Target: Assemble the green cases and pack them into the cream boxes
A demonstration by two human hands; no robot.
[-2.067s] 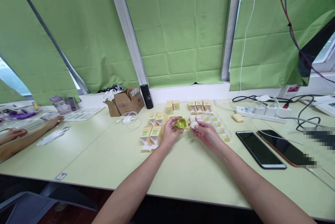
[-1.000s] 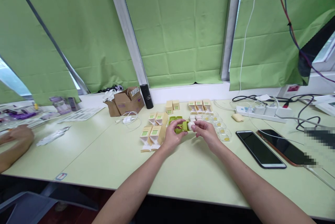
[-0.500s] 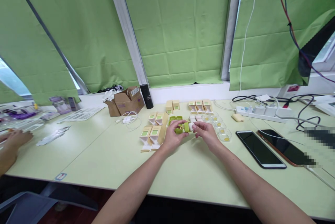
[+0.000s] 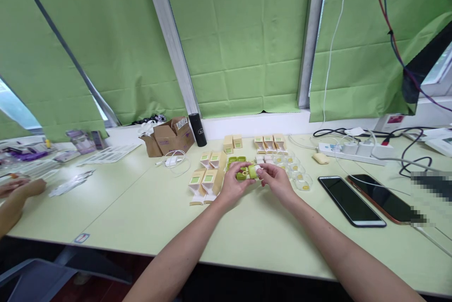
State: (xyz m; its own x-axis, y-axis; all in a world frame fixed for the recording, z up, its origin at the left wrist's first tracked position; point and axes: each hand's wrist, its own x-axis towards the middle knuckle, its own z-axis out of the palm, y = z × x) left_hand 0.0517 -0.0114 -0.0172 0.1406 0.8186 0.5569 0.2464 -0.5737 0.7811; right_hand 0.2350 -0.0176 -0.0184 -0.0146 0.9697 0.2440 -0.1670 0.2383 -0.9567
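My left hand (image 4: 233, 183) is closed around a small green-and-white case (image 4: 253, 171), whose exact kind I cannot make out. From the other side, my right hand (image 4: 277, 180) pinches its white end between thumb and fingers. Just behind my left hand are green plastic pieces (image 4: 236, 159), partly hidden by the fingers. Beige cartons with green windows (image 4: 209, 179) stand to the left of my hands. Several clear plastic shells with yellow spots (image 4: 302, 181) lie to the right, beside short white cylinders (image 4: 267, 158).
More beige cartons (image 4: 270, 142) stand at the back. Two phones (image 4: 351, 201) lie at the right, near a white power strip (image 4: 356, 151) and cables. A cardboard box (image 4: 173, 137) and black bottle (image 4: 197, 130) stand at back left. Another person's hands (image 4: 26, 189) are at far left.
My right hand has moved slightly left, and the white end now sits closer in to the green part. The other person's hands at far left have shifted.
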